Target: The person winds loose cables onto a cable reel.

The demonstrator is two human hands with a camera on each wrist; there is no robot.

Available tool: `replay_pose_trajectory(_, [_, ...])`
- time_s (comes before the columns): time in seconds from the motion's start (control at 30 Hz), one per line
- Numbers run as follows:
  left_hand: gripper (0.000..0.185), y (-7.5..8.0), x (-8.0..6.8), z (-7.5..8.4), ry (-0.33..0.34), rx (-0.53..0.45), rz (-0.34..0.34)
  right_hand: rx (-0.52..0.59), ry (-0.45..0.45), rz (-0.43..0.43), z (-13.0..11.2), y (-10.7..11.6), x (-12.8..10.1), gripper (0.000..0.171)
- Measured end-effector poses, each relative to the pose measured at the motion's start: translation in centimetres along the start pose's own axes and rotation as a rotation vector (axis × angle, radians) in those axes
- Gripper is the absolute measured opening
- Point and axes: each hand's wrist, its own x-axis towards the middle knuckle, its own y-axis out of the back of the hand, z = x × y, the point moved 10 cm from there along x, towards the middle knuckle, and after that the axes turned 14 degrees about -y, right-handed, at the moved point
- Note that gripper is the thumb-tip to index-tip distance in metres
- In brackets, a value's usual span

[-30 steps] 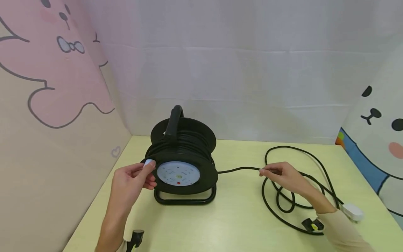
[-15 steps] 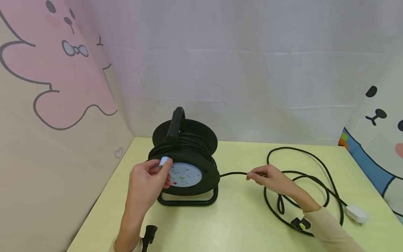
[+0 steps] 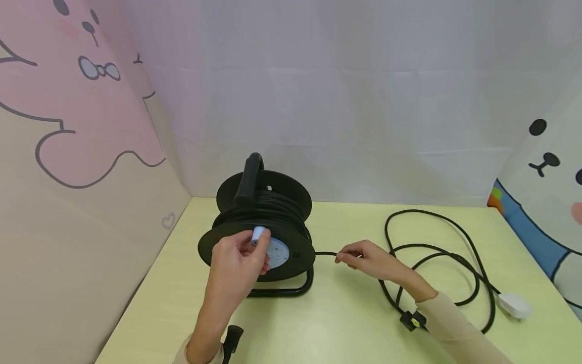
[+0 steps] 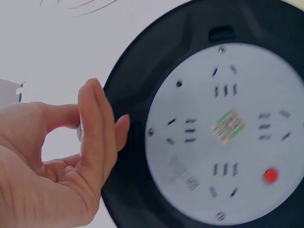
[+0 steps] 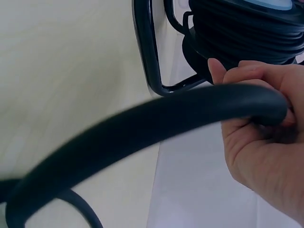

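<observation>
Black cable point(image 3: 436, 253) lies in loose loops over the right half of the yellow-green table point(image 3: 345, 323), and I am in the middle of winding it onto the cable reel point(image 3: 259, 227), which stands on its tube frame near the table's back-left corner. My left hand point(image 3: 238, 258) pinches the pale crank knob point(image 3: 258, 235) on the reel's front disc, thumb and fingers curled round it; my right hand point(image 3: 368, 260) grips the cable just right of the reel, fingers wrapped round it as the right wrist view shows plainly. I judge the next move calls for turning the knob round while my right hand feeds the cable in level and lightly taut, so it lands between the two discs and not over a rim. The white plug point(image 3: 514, 306) lies near the right edge and could slip off if the loops drag. The panels stand close on the left and behind the reel; the front of the table is open, so my elbows have room there.
</observation>
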Motion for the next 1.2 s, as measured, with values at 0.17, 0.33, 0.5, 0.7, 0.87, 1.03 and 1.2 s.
replay_pose_trajectory(0.17, [0.025,-1.0,-0.2,0.3,-0.033,-0.028,0.008,0.098,-0.132,-0.061,0.9,-0.1,-0.4,0.036])
replay_pose_trajectory(0.33, [0.026,-1.9,-0.3,0.5,-0.071,-0.005,0.008,0.225,-0.174,-0.119,1.6,0.3,-2.2,0.035])
replay_pose_trajectory(0.5, [0.025,-3.2,-0.4,0.5,-0.085,0.041,-0.026,0.174,-0.12,-0.02,2.1,2.3,-3.9,0.028])
replay_pose_trajectory(0.7, [0.029,-4.9,-0.8,0.4,-0.144,0.074,-0.056,-0.02,-0.03,0.168,2.0,4.4,-5.4,0.021])
replay_pose_trajectory(0.87, [0.034,-6.4,-1.2,-0.1,-0.158,0.098,-0.091,-0.121,0.0,0.315,2.7,6.3,-6.4,0.027])
replay_pose_trajectory(1.03, [0.033,-7.7,-1.7,-1.0,-0.143,0.099,-0.129,-0.22,0.02,0.382,3.1,7.2,-7.0,0.034])
replay_pose_trajectory(1.2, [0.037,-8.5,-2.5,-2.2,-0.135,0.116,-0.144,-0.378,0.016,0.47,4.3,9.1,-8.7,0.032])
